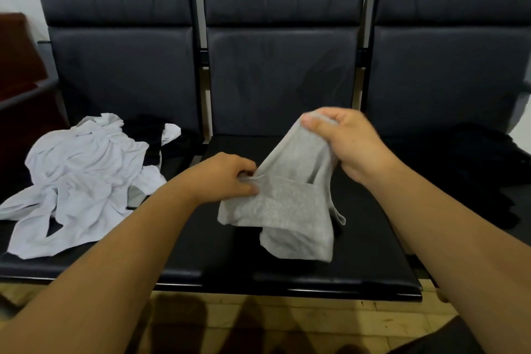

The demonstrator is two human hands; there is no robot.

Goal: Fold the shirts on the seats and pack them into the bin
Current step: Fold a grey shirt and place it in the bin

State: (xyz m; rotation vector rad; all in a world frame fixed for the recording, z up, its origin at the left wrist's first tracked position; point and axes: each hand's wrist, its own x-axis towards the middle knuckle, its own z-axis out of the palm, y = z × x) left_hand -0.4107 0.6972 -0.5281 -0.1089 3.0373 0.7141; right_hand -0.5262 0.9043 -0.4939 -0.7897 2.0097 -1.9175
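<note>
A grey shirt (290, 201) hangs bunched above the middle seat (287, 267), held up by both hands. My left hand (227, 178) pinches one edge of it at the lower left. My right hand (344, 141) grips its upper part, higher and further right. The shirt's lower end droops toward the seat cushion. A crumpled white shirt (80, 181) lies spread on the left seat, with a black garment (155, 135) partly under it. Another dark garment (485, 169) lies heaped on the right seat. No bin is in view.
Three dark padded seats stand in a row with backrests (281, 66) behind them. A dark red-brown piece of furniture (20, 72) stands at the far left. A light tiled floor (287, 322) runs below the seat fronts.
</note>
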